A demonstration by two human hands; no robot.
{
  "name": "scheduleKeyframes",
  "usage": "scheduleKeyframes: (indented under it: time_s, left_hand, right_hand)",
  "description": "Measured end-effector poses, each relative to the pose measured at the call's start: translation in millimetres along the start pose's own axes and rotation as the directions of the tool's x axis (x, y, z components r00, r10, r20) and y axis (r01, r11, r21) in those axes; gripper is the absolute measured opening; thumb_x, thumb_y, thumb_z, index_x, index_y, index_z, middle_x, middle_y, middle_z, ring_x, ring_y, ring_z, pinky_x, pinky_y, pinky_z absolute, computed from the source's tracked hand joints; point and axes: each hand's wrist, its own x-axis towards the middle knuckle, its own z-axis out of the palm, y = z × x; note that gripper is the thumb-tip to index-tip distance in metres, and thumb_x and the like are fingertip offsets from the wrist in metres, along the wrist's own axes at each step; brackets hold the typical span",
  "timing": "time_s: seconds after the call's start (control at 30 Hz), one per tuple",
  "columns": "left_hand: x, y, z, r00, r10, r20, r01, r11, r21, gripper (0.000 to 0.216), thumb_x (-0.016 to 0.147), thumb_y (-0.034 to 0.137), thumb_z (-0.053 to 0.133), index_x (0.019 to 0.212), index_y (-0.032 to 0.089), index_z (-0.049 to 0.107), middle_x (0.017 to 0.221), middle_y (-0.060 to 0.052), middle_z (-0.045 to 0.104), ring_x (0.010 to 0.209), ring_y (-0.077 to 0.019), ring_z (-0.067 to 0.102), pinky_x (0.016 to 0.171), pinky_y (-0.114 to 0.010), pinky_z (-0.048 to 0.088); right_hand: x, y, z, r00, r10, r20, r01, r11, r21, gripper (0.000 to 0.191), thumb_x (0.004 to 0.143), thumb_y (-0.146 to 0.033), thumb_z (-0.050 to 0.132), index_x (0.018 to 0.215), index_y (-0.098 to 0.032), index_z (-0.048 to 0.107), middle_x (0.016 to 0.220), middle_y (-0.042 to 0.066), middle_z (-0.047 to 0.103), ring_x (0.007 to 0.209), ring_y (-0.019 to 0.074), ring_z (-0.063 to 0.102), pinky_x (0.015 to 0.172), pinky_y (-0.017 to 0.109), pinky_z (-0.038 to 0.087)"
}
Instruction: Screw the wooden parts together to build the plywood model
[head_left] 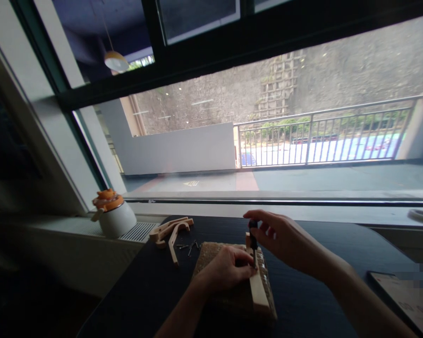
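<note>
Your right hand (285, 234) is closed on the driver (253, 234) right of lower center, fingers bunched at the handle, the shaft nearly upright. Its tip meets the strip (259, 293), which lies lengthwise along the right side of the block (207, 252). Your left hand (225, 267) reaches over the block from the left, thumb and fingers drawn close about the tip; you cannot tell whether they pinch a screw there. The strip's near end sits close to the block's near edge.

On the bench (313, 291), the curved wood parts (172, 241) lie near the upper-left edge, with loose screws (193, 246) between them and the block. Rightward, you have a broad stretch of bench before the tablet (405, 303) at lower right. Past the left edge, the jug (117, 220) stands on the sill (81, 227).
</note>
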Motion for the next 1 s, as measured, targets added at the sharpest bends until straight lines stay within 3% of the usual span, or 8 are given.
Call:
scheduleKeyframes:
  time_s: [0.37,0.8,1.0]
  left_hand:
    - [-1.1,0.2,-0.1,0.997,0.071,-0.017,-0.072,0.997,-0.022,0.018,0.078,0.031,0.059,0.081,0.018,0.071,0.077,0.002,0.063,0.076,-0.0135,0.055,0.068,-0.018,0.04]
    - [0.8,-1.2,0.6,0.998,0.052,-0.023,-0.052,0.999,0.001,0.018,0.077,0.029,0.058,0.082,0.018,0.071,0.077,0.002,0.061,0.075,-0.0131,0.053,0.067,-0.018,0.039]
    - [-0.8,1.9,0.2,0.999,0.048,-0.025,-0.049,0.998,-0.036,0.016,0.076,0.029,0.058,0.079,0.02,0.071,0.073,0.003,0.057,0.071,-0.0121,0.05,0.062,-0.018,0.037]
  right_hand:
    - [-2.2,-0.6,-7.4,0.999,-0.037,0.026,0.036,0.998,0.046,0.023,0.085,-0.023,0.052,0.104,-0.022,0.065,0.093,0.003,0.07,0.074,0.015,0.063,0.067,0.025,0.047]
    - [2.6,6.3,-2.4,1.0,0.021,-0.017,-0.023,0.998,-0.064,0.015,0.08,-0.033,0.059,0.085,-0.019,0.058,0.071,0.0,0.062,0.059,0.0135,0.054,0.053,0.024,0.039]
    - [-2.1,-3.1,-4.9,0.999,-0.028,0.045,0.028,1.0,0.006,0.019,0.085,-0.026,0.054,0.102,-0.024,0.061,0.082,0.0,0.064,0.063,0.0116,0.056,0.057,0.023,0.041]
